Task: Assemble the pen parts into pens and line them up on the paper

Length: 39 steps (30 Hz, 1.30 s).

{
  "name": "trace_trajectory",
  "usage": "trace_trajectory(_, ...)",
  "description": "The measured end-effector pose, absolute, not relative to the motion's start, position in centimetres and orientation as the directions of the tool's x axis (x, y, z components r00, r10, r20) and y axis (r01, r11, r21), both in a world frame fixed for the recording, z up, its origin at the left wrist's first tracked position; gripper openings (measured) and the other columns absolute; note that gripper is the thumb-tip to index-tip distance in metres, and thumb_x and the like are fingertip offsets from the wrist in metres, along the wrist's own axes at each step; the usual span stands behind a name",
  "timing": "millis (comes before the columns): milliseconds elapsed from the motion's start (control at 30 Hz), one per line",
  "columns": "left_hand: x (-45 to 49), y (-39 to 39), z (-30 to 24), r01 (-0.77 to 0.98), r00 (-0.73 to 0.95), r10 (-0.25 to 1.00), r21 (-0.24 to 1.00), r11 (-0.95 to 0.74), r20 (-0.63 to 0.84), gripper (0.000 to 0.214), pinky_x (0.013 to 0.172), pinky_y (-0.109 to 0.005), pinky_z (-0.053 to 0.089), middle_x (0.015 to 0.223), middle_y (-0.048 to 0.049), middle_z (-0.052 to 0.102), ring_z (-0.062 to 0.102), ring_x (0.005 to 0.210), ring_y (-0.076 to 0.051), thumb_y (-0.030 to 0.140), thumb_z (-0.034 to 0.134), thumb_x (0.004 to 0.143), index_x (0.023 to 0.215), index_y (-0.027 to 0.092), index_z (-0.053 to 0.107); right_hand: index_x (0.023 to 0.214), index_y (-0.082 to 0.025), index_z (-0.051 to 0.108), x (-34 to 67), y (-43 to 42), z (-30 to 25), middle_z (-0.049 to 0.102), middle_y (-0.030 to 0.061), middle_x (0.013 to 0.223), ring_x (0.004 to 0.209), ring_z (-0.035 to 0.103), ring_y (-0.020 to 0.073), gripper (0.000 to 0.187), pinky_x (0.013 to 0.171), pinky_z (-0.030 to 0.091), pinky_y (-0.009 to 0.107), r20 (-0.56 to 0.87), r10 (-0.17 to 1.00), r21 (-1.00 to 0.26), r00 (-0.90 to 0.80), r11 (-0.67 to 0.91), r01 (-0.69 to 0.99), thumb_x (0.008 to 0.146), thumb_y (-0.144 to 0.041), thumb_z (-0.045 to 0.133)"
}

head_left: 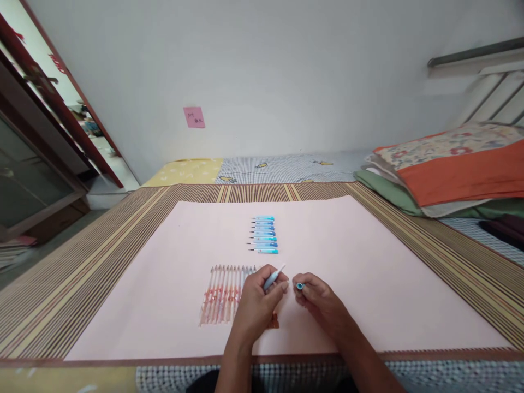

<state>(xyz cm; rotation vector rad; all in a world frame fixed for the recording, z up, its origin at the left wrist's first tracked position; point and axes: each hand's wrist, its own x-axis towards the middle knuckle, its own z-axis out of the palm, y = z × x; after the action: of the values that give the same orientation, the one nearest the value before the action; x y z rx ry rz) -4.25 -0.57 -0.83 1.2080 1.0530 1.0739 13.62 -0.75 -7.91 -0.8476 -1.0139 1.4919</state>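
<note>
My two bare hands are held above a large pale pink sheet [347,251], near its middle, just apart from each other. My left hand [258,297] has its fingers closed around a pale blue pen part [271,279]; its narrow white end points up, toward the far right. My right hand [318,299] pinches a short teal tube [300,286] between thumb and fingers, its open round end turned toward the left hand. The two pieces do not touch.

Beneath and to the left of my left hand, a row of slim pens [221,297] lies side by side, tips pointing to the far side. Those on the left are clear with pink and red patterns; toward the right they turn bluish, and my hand hides part of the row. A bit of reddish brown shows beside my wrist.

Farther away, past my hands, a column of blue pens [265,232] lies crosswise, one beyond another, dark tips to the left.

The sheet rests on a brown striped mat [123,240]. At the far right is a pile of folded bedding [458,164], orange, floral and green. A pink note [194,117] with handwriting is on the pale wall [286,71] behind.
</note>
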Motion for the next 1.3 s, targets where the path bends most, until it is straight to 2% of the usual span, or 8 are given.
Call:
trace_trajectory(167,-4.0,-0.9,-0.7,0.019,0.217,0.976,1.000,0.003,-0.007,0.013,0.051,-0.024,0.029,0.059,0.0035,0.050,0.040,0.053,-0.012,0.033,0.069,0.079,0.076,0.021,0.065,0.083,-0.024,0.069,13.7,-0.6,-8.1,0.055,0.0021,0.084,0.068,0.046,0.0149,0.031,0.064,0.040,0.030,0.009,0.989,-0.917,-0.145,-0.050,-0.395,0.072,-0.051,0.080)
trace_trajectory(333,-3.8,-0.9,-1.0,0.110,0.250,0.968,0.994,-0.021,-0.007,0.013,0.050,-0.024,0.027,0.055,0.0058,0.042,0.037,0.051,-0.012,0.033,0.066,0.082,0.078,0.021,0.064,0.087,-0.024,0.071,13.8,-0.5,-8.6,0.057,0.0011,0.081,0.068,0.047,0.0138,0.027,0.064,0.040,0.028,0.017,0.988,-0.926,-0.151,-0.042,-0.376,0.076,-0.047,0.078)
trace_trajectory(533,-3.9,-0.7,-1.0,0.211,0.202,0.979,0.975,-0.065,0.022,0.014,0.052,-0.025,0.029,0.056,0.0038,0.048,0.042,0.053,-0.013,0.030,0.066,0.081,0.071,0.021,0.063,0.094,-0.023,0.070,14.2,-0.3,-9.3,0.056,-0.0008,0.074,0.066,0.047,0.0141,0.024,0.063,0.038,0.027,0.044,0.993,-0.976,-0.107,0.020,-0.217,0.082,-0.043,0.073)
trace_trajectory(667,-4.0,-0.4,-1.2,0.126,0.175,0.984,0.992,0.018,-0.040,0.015,0.049,-0.024,0.030,0.055,0.0032,0.048,0.043,0.050,-0.013,0.029,0.069,0.076,0.066,0.020,0.062,0.093,-0.022,0.071,14.6,-0.2,-9.3,0.056,-0.0012,0.074,0.065,0.047,0.0140,0.022,0.063,0.039,0.028,0.087,0.989,-0.984,-0.122,0.065,-0.168,0.083,-0.041,0.072)
trace_trajectory(900,-4.4,-0.1,-1.9,0.005,0.270,0.935,0.972,0.237,-0.229,0.022,0.045,-0.020,0.034,0.057,0.0040,0.053,0.042,0.045,-0.008,0.033,0.078,0.070,0.071,0.018,0.062,0.090,-0.022,0.073,15.1,-0.4,-7.9,0.057,-0.0001,0.082,0.065,0.050,0.0132,0.019,0.062,0.041,0.028,0.102,0.977,-0.991,-0.188,0.083,-0.105,0.082,-0.039,0.073)
trace_trajectory(1000,-4.7,0.1,-2.4,0.010,0.343,0.900,0.959,0.282,-0.268,0.025,0.046,-0.020,0.037,0.063,0.0022,0.059,0.043,0.046,-0.007,0.035,0.077,0.069,0.075,0.017,0.061,0.090,-0.022,0.074,15.1,-0.4,-7.7,0.058,0.0006,0.085,0.064,0.050,0.0126,0.019,0.061,0.040,0.028,0.105,0.970,-0.988,-0.217,0.077,-0.134,0.081,-0.039,0.074)
trace_trajectory(1133,-4.9,0.2,-2.8,-0.021,0.402,0.884,0.963,0.269,-0.239,0.027,0.047,-0.019,0.036,0.067,0.0019,0.061,0.042,0.047,-0.006,0.036,0.077,0.070,0.079,0.017,0.061,0.088,-0.022,0.074,15.0,-0.4,-8.2,0.057,0.0002,0.081,0.063,0.048,0.0119,0.018,0.060,0.038,0.028,0.113,0.963,-0.976,-0.243,0.062,-0.210,0.082,-0.039,0.074)
trace_trajectory(1300,-4.9,0.3,-2.5,-0.004,0.379,0.918,0.992,0.124,-0.113,0.028,0.050,-0.020,0.032,0.067,0.0022,0.056,0.040,0.051,-0.007,0.042,0.070,0.080,0.080,0.016,0.060,0.090,-0.023,0.071,14.3,-0.5,-8.6,0.053,-0.0021,0.070,0.062,0.045,0.0104,0.021,0.060,0.037,0.024,0.002,0.969,-0.852,-0.248,-0.128,-0.507,0.077,-0.036,0.081)
